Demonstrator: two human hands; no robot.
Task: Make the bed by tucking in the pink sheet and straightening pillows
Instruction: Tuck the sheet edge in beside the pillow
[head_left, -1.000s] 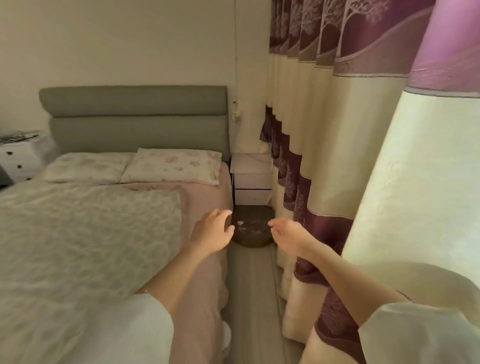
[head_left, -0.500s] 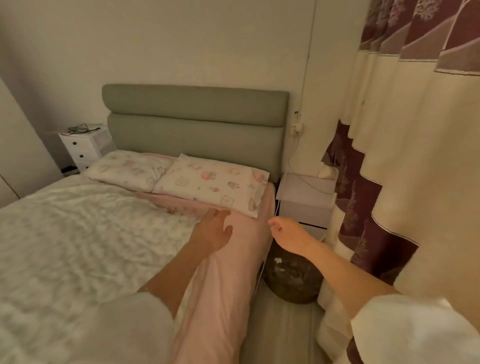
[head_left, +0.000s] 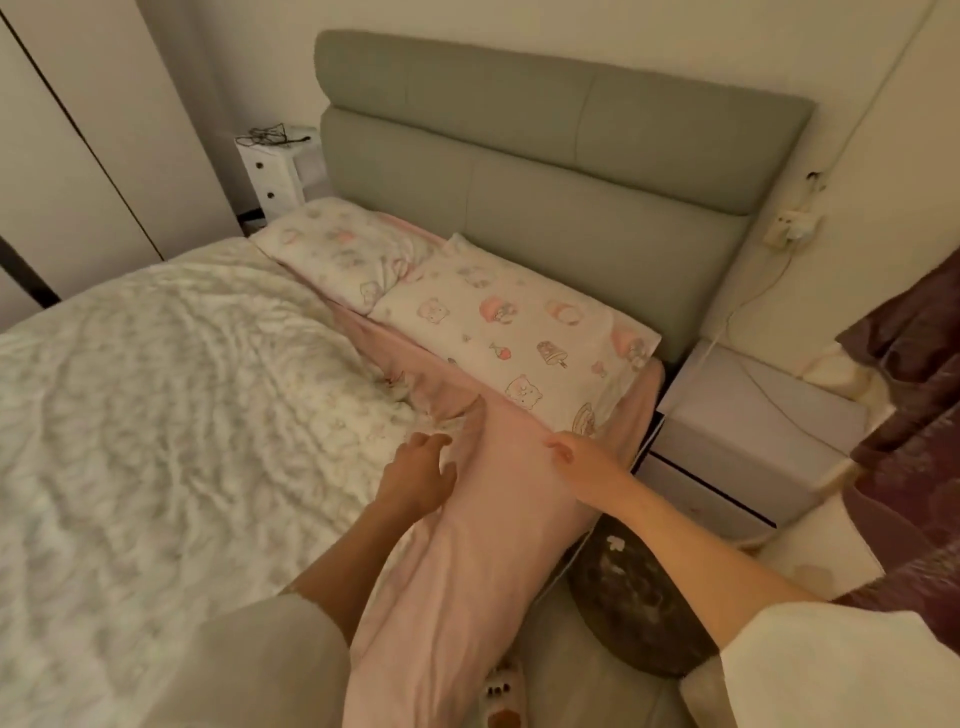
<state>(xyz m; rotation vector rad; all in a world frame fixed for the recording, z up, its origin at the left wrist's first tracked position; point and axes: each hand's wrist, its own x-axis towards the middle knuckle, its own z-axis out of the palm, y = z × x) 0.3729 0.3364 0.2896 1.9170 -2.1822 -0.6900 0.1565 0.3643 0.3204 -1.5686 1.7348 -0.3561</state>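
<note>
The pink sheet (head_left: 483, 525) lies along the near edge of the bed, bunched into a long loose ridge that runs from below the pillows down toward the bottom of the view and hangs over the mattress side; the white textured blanket (head_left: 156, 405) covers the rest of the bed to its left. The left hand (head_left: 418, 475) is over the sheet where it meets the blanket, fingers spread and relaxed, gripping nothing; whether the palm touches the fabric I cannot tell. The right hand (head_left: 576, 460) reaches to the sheet just below the near pillow (head_left: 514, 332), fingers curled toward the fabric (a pinch looks likely, but the fingertips are too blurred to say whether they have caught it). The near pillow, printed with small cartoon figures, lies flat against the grey-green headboard (head_left: 545, 156); the far pillow (head_left: 337, 249) sits beside it, its near corner tucked under the first. A white nightstand (head_left: 748, 415) stands just beside the bed on the right, a dark round basket (head_left: 634, 603) on the floor near it.
</note>
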